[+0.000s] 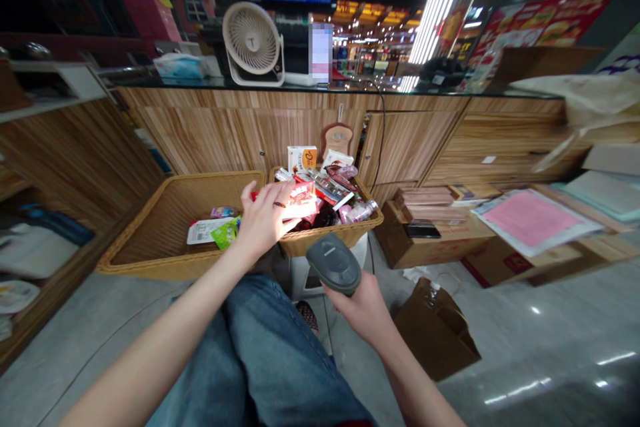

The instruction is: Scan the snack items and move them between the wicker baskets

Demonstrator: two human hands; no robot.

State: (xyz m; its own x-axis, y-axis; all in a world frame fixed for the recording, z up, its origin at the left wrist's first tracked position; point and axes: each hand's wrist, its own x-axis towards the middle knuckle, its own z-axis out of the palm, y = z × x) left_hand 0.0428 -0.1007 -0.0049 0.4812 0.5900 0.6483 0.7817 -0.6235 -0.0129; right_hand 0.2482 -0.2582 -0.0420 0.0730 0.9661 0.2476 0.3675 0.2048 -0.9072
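Blue jeans (280, 347) sit low in my remote view; beyond, my right grip (367, 309) wraps a grey scanner (334, 262); my left grip (264, 219) pinches a lit red packet (304, 199) over a packed wicker basket (371, 225)

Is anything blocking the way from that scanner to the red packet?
Nothing visible does: the left hand grips the red packet by its edge, leaving its brightly lit part open to the barcode scanner in the right hand.

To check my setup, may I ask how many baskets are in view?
2. One basket is at left, with a few packs inside; the other, a fuller basket, is just right of it, and the left hand holds a red pack over it. Others may be hidden.
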